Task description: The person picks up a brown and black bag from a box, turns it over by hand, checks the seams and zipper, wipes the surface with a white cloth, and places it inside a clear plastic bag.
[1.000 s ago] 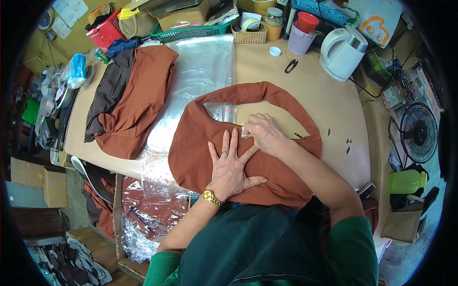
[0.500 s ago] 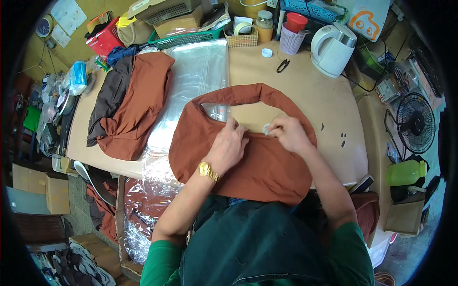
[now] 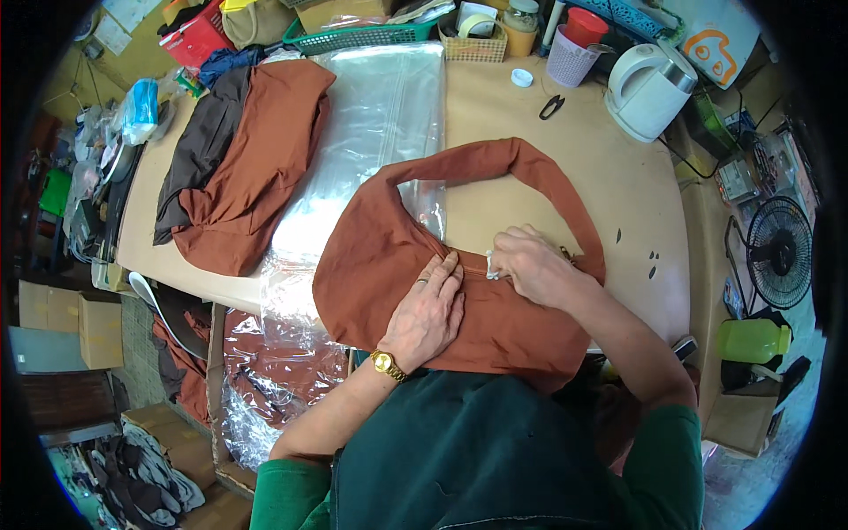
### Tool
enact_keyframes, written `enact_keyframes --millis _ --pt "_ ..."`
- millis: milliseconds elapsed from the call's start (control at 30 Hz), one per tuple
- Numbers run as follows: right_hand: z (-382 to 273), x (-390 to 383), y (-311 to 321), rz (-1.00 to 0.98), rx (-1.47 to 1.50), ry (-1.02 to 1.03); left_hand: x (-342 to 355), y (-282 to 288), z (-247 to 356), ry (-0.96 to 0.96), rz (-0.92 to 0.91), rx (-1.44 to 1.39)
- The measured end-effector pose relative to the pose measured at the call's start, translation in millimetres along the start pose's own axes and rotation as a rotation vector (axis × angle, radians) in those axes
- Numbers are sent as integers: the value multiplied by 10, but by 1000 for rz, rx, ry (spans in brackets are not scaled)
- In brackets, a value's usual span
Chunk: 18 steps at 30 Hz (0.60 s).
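Observation:
A rust-brown shoulder bag (image 3: 503, 327) lies flat at the table's near edge, its wide strap looped away from me. My left hand (image 3: 427, 305), with a gold watch (image 3: 387, 363) at the wrist, rests flat on the bag's left part, fingers stretched toward the top edge. My right hand (image 3: 534, 265) is closed in a pinch on a small white crumpled piece (image 3: 491, 267), pressed at the bag's top edge. Whether that piece is cloth or paper I cannot tell. The strap's right end lies just beyond this hand.
Folded rust and dark brown fabric (image 3: 256, 168) lies at the left beside clear plastic sheets (image 3: 380, 106). Black thread snips (image 3: 552, 107), a white cap (image 3: 521, 79) and a white kettle (image 3: 649, 93) stand toward the back. A black fan (image 3: 779, 254) is at the right.
My left hand has flattened from bent fingers onto the bag and slid nearer to me. My right hand has turned more knuckles-up, still pinching the white piece. The whole view has shifted slightly.

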State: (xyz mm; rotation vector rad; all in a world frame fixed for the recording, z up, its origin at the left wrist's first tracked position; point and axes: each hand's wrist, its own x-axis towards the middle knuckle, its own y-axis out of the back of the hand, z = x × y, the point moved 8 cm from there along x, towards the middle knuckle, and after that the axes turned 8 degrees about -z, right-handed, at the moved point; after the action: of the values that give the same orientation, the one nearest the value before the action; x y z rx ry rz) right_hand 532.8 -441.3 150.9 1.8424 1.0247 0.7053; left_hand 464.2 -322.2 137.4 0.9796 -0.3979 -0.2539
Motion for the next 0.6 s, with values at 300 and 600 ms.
enact_keyframes --millis 300,600 --pt "27 102 -33 8 45 15 6 64 15 12 28 62" --pt "-53 237 -73 95 15 90 18 46 18 14 9 54"
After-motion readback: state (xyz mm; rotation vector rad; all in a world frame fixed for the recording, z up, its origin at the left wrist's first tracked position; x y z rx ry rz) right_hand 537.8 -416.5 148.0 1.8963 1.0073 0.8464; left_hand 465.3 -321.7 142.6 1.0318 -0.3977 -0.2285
